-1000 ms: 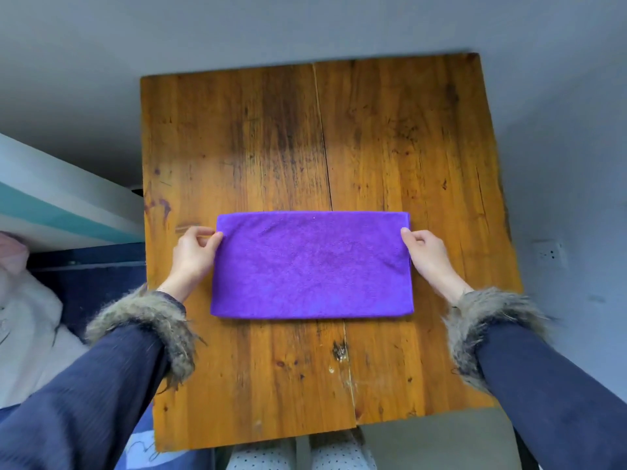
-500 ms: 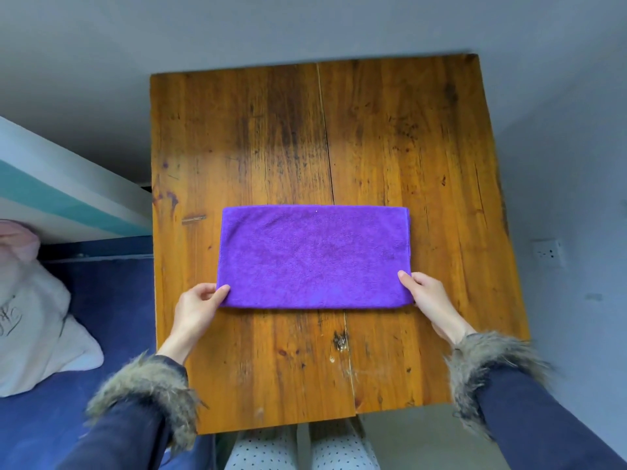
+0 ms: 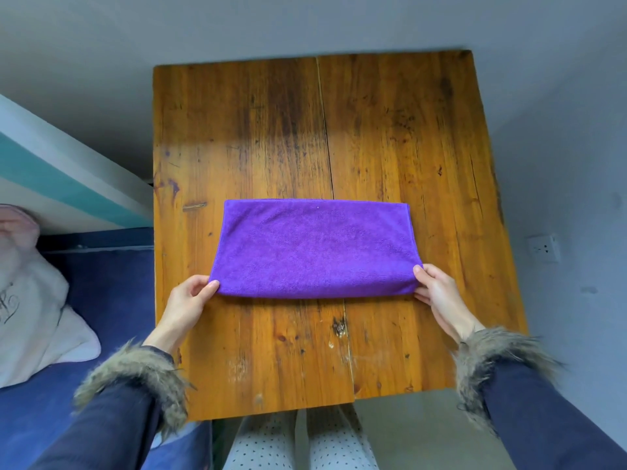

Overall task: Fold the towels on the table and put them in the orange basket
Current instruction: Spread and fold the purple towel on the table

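On the wooden table (image 3: 390, 137), near-centre and a bit toward the person, lies the purple towel (image 3: 315, 247): folded into a wide rectangle, long side running L–R. Far edge lies flat on the wood; near edge is rounded and looks lifted slightly at both corners, sagging a little in the middle.

Left hand (image 3: 185, 305) is at the towel's near-left corner, fingers curled, thumb on top of the cloth w/ fingertips tucked under, pinching that corner. Right hand (image 3: 439, 296) is at the near-right corner, same grip: thumb over the top of the fold, other fingers curled beneath the edge. Both wrists come in from the near side of the table, each w/ a fur cuff (image 3: 135, 378) on a dark navy sleeve.

Table top shows two boards w/ a seam running front to back under the towel, dark stains and scuffs. Left of the table: a blue bed surface (image 3: 112, 300) w/ a white pillow (image 3: 30, 320) on it, and a teal-and-white striped wall band behind. On the grey wall at right, a white wall socket (image 3: 543, 247). Below the table's near edge, polka-dot trousers (image 3: 298, 442) show.
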`<state>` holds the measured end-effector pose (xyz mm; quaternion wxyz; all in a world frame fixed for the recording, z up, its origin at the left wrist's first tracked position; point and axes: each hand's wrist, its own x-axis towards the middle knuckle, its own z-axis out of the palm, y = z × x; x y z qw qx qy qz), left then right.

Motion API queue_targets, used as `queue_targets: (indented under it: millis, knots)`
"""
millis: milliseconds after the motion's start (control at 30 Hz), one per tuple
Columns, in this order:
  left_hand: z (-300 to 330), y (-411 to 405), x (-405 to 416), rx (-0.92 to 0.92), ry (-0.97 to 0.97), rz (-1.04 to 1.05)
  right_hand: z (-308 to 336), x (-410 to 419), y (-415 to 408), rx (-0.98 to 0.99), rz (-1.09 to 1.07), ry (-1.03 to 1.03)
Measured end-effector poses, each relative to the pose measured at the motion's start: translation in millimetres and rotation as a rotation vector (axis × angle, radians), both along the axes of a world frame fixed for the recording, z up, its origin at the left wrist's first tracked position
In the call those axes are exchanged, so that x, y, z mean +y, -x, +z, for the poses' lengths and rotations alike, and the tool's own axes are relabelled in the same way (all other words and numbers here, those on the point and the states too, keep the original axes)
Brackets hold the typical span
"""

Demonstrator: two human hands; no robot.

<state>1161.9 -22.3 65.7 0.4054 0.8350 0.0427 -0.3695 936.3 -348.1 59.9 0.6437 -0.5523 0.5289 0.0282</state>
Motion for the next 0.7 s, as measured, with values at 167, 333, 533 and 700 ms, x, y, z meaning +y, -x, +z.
queue_targets:
  millis: [167, 333, 533, 700]
  knots:
    - [0.9, -3.4, -5.0, -0.007, -0.009, -0.017, -10.6, -3.6, -2.4, 0.044, 0.116, 0.132]
    - [-2.8, -36.0, -41.0, -0.045, -0.024, 0.044, -11.4, -23.3, -40.6, 0.072, 0.138, 0.236]
    - [-16.6, -78.3, -87.8, -0.200, -0.008, 0.088, -18.8, -46.4, -90.5, 0.034, -0.026, 0.286]
    - [-14.2, -92.2, -99.2, -0.182, 0.056, 0.144, -17.2, -52.3, -101.2, 0.016, -0.083, 0.285]
